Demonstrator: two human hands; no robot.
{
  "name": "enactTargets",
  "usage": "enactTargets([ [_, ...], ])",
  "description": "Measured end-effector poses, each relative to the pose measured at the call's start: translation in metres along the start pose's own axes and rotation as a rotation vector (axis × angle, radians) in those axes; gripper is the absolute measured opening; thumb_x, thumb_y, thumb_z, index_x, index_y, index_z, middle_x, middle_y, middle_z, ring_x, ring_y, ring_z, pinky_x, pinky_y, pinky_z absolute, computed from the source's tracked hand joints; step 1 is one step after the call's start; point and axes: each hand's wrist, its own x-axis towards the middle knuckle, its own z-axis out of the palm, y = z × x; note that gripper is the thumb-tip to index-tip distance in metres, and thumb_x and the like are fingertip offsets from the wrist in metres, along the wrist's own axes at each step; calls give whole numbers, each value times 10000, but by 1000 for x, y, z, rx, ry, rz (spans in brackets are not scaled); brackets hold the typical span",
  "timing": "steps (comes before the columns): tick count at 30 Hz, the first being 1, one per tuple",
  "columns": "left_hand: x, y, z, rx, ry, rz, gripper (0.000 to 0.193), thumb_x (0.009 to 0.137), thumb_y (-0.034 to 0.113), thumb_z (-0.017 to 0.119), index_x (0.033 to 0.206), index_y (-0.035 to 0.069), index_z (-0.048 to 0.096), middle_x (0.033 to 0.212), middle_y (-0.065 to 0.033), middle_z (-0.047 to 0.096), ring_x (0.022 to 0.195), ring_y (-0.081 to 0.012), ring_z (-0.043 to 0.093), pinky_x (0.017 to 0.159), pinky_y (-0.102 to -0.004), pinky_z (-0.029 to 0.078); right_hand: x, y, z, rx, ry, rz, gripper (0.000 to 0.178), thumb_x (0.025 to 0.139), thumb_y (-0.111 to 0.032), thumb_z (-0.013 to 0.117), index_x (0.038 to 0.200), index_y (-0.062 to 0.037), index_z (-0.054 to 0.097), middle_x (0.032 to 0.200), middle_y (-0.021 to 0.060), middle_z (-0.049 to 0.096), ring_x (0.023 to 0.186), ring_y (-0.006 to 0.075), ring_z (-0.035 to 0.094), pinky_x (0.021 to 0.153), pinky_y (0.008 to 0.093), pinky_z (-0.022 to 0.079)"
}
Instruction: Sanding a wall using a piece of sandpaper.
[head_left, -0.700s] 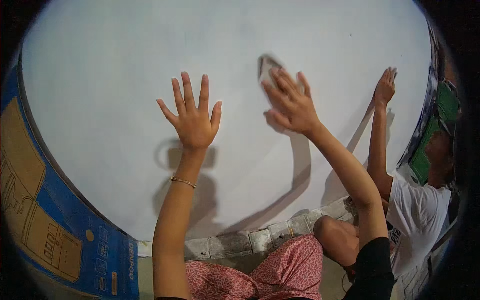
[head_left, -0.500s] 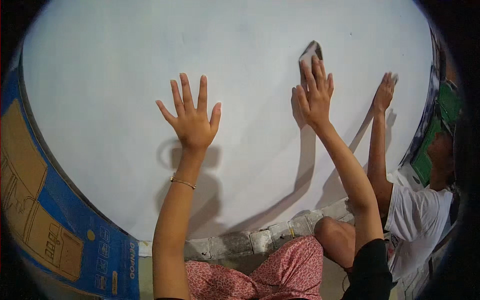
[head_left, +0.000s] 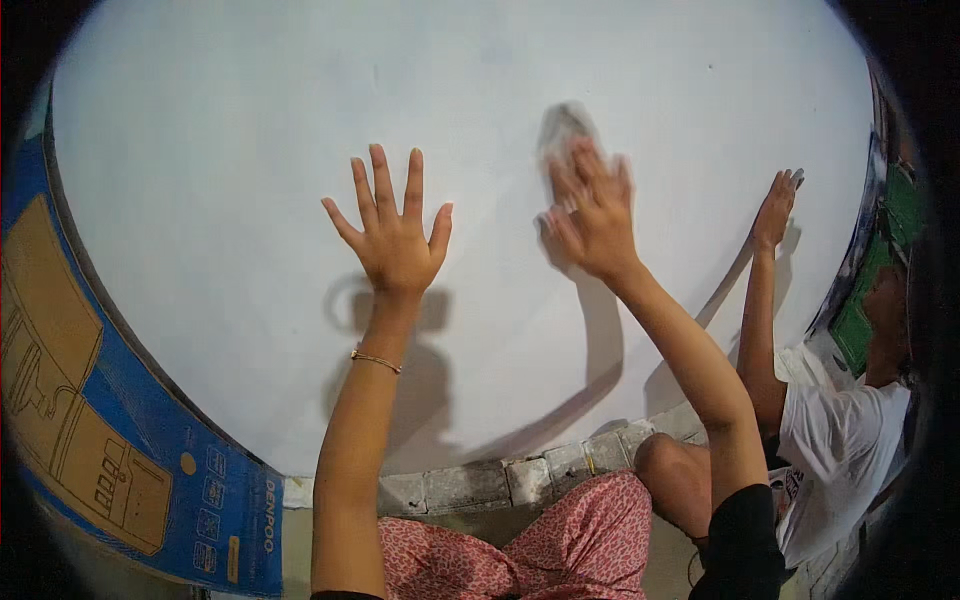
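Observation:
My left hand (head_left: pixel 397 245) is spread against the white wall (head_left: pixel 480 80), palm toward it, fingers wide apart and nothing held. A thin gold bracelet (head_left: pixel 377 361) circles that wrist. Up and to the right, my right hand (head_left: pixel 597 215) is blurred by motion. Under its fingers it presses a small grey, pointed sheet (head_left: pixel 568 120) flat to the wall. The sheet's top sticks out past my fingertips. Its material is too smeared to tell.
To the right, another person (head_left: pixel 840 450) in a white shirt sits close, with a hand (head_left: pixel 775 210) holding something small and grey on the wall. A blue and brown printed cardboard box (head_left: pixel 215 500) stands at left. Grey bricks (head_left: pixel 465 487) line the wall's foot.
My right hand has moved left and a little down across the wall with the grey sheet. My left hand keeps its spread pose, and the view has shifted slightly.

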Motion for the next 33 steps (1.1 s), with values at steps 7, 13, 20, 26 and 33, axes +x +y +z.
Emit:
enactTargets([
  [7,2,2,-1,-18,22,-16,674,901,449,514,1486,210,278,1561,-153,142,1444,-339,103,1093,-629,-29,47,30,-1,-67,258,142,534,923,-392,478,1426,-227,406,1510,96,319,1404,261,277,1124,564,120],
  [13,0,8,-4,10,43,-62,678,911,427,511,1495,198,254,1563,-156,133,1443,-347,93,1088,-628,-32,47,9,-18,-88,-63,-315,545,910,-482,487,1413,-286,413,1499,64,342,1381,196,321,1138,495,183],
  [20,5,11,1,-7,87,-66,646,904,373,542,1473,176,310,1554,-157,167,1432,-360,128,1099,-603,7,71,39,-4,-154,295,20,527,927,-429,467,1409,-222,417,1494,87,346,1392,244,300,1114,532,197],
  [26,5,20,2,-177,273,24,478,864,76,623,1327,111,506,1391,-156,372,1304,-326,329,1038,-442,348,63,51,-7,-118,153,-108,505,925,-412,464,1396,-233,431,1494,64,346,1388,211,307,1132,516,177],
  [33,24,15,3,-338,312,-114,372,893,57,582,1262,91,543,1266,-107,426,1181,-264,443,933,-403,482,66,20,13,10,47,-286,582,908,-468,473,1439,-248,383,1526,63,296,1407,226,275,1129,515,154],
])
